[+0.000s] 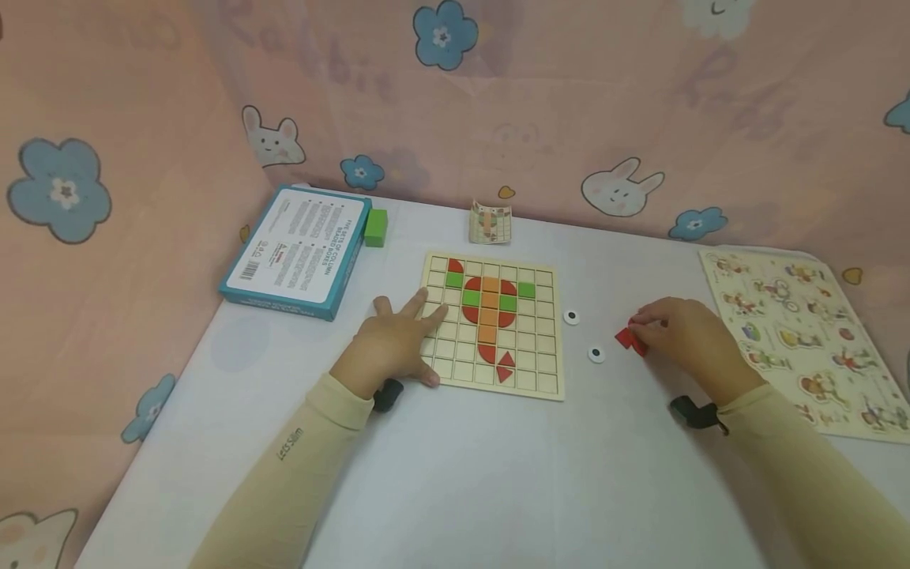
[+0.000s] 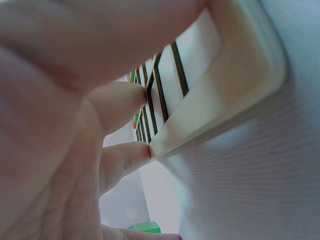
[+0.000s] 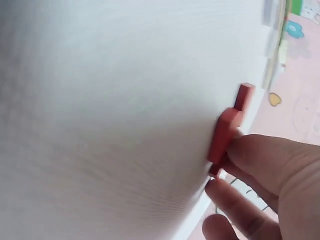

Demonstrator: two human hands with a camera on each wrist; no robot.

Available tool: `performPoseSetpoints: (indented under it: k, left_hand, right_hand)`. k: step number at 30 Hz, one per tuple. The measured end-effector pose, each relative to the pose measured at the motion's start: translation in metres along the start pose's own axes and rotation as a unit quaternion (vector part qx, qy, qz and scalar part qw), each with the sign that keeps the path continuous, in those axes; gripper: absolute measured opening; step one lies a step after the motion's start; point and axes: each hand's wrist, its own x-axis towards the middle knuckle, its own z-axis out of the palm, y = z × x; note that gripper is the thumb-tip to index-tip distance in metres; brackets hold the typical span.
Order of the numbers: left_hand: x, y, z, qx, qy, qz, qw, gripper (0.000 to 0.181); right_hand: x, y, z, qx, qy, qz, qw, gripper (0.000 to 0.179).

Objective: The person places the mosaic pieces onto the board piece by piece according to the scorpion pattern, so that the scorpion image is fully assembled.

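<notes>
A pale wooden grid board [image 1: 543, 340] lies mid-table, bearing orange and green squares and red curved pieces in a pattern. Two red triangles [image 1: 505, 374] sit near its lower edge. My left hand [image 1: 387, 344] rests on the board's left edge with fingers spread; in the left wrist view its fingertips touch the board's rim [image 2: 240, 80]. To the right of the board, my right hand [image 1: 690, 336] pinches a red piece [image 3: 223, 135] between thumb and fingers, low over the table. Other red pieces [image 1: 624, 338] are beside it; their exact shapes are partly hidden.
Two round eye pieces [image 1: 572, 317] [image 1: 596, 354] lie between board and right hand. A teal-edged box [image 1: 298, 253] is at the back left beside a green block [image 1: 375, 227]. A small pattern card [image 1: 490, 223] stands behind the board. At right lies a picture sheet [image 1: 796, 336].
</notes>
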Motion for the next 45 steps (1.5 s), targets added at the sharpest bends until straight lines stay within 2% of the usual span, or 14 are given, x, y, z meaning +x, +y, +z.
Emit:
performPoseSetpoints:
  k: [3,8,18,23,26,29,33,39,45]
  left_hand:
    - [0.0,0.0,0.0,0.0,0.0,0.0,1.0,0.12]
    - [0.0,0.0,0.0,-0.001,0.0,0.002,1.0,0.12]
    - [-0.001,0.0,0.0,0.001,-0.001,0.002,1.0,0.119]
    - [-0.001,0.0,0.001,0.002,-0.002,0.001,1.0,0.119]
    - [-0.001,0.0,0.001,0.0,-0.001,-0.001,1.0,0.119]
    - [-0.001,0.0,0.001,-0.004,0.0,-0.002,1.0,0.119]
    - [0.0,0.001,0.002,-0.007,0.0,-0.003,1.0,0.118]
    - [0.001,0.002,0.003,-0.001,0.002,-0.003,1.0,0.118]
    - [0.002,0.0,0.003,0.001,0.001,-0.007,1.0,0.119]
  right_hand:
    - [0.0,-0.002,0.001,-0.008,0.014,0.001,0.9999,0.038]
    - [-0.002,-0.007,0.001,-0.005,0.003,0.02,0.9998,0.04]
    - [0.006,-0.014,0.0,-0.054,0.002,0.004,0.9985,0.03]
    - [0.023,-0.038,-0.005,-0.069,0.007,-0.004,0.9976,0.036]
    - [0.038,-0.067,-0.003,-0.063,0.014,-0.026,0.9976,0.036]
    - [0.053,-0.094,0.003,-0.058,0.026,-0.073,0.9953,0.03]
    - [0.071,-0.118,0.014,-0.052,0.032,-0.12,0.9909,0.023]
    - [0.083,-0.128,0.02,-0.061,0.038,-0.149,0.9862,0.02]
    - [0.077,-0.128,0.025,-0.109,0.043,-0.173,0.9779,0.03]
